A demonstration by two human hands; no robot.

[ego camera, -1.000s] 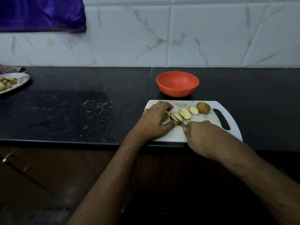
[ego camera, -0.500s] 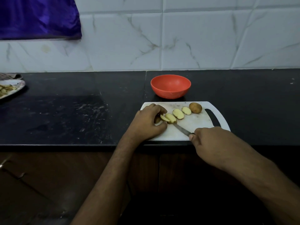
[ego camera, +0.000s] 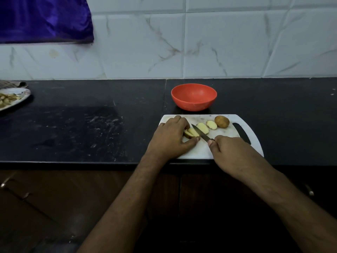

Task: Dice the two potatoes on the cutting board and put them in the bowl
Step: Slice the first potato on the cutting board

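White marble-veined tiles (ego camera: 218,42) back a black stone counter (ego camera: 91,125), with dark wooden cupboard fronts (ego camera: 54,207) below its front edge; a purple cloth (ego camera: 43,19) hangs at the upper left, and one plate (ego camera: 21,98) of food scraps sits at the counter's far left edge. Two bare forearms reach up from below onto one white cutting board (ego camera: 228,137), which lies at the counter's front edge with its handle slot to the right; just behind the board stands one orange bowl (ego camera: 194,96), with nothing visible inside it.

The left hand (ego camera: 171,137) lies knuckles up over the board's left part, its fingers curled down and its thumb stretched along the near side, pinching a potato piece (ego camera: 191,133) that is cut into slices; how many slices sit under the fingers cannot be told. The right hand (ego camera: 229,150) is fisted round the handle of one knife (ego camera: 201,133), thumb tip forward at the blade's base; the blade slants away to the upper left, its edge against the held piece. To the right of the blade lie two loose slices (ego camera: 202,128), cut faces up, side by side; beyond them rests one uncut potato (ego camera: 222,121) near the handle slot.
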